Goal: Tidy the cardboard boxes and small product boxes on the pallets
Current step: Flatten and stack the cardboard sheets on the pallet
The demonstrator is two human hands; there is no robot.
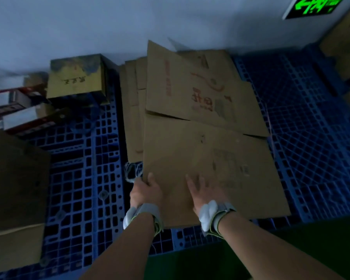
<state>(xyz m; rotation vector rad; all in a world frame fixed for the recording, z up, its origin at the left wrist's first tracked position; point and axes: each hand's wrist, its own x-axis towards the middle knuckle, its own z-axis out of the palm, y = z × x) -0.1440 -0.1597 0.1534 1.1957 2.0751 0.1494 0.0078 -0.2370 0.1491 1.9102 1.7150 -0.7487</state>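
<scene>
Head view: on a blue pallet (85,178), the left hand (146,190) is clamped on the near-left corner of a flattened cardboard sheet (210,162) while the right hand (204,190) presses flat, fingers apart, likely squaring it onto the stack.

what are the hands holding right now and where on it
The left hand grips the near left corner of the top flattened cardboard box. The right hand lies flat on it, not gripping.
</scene>
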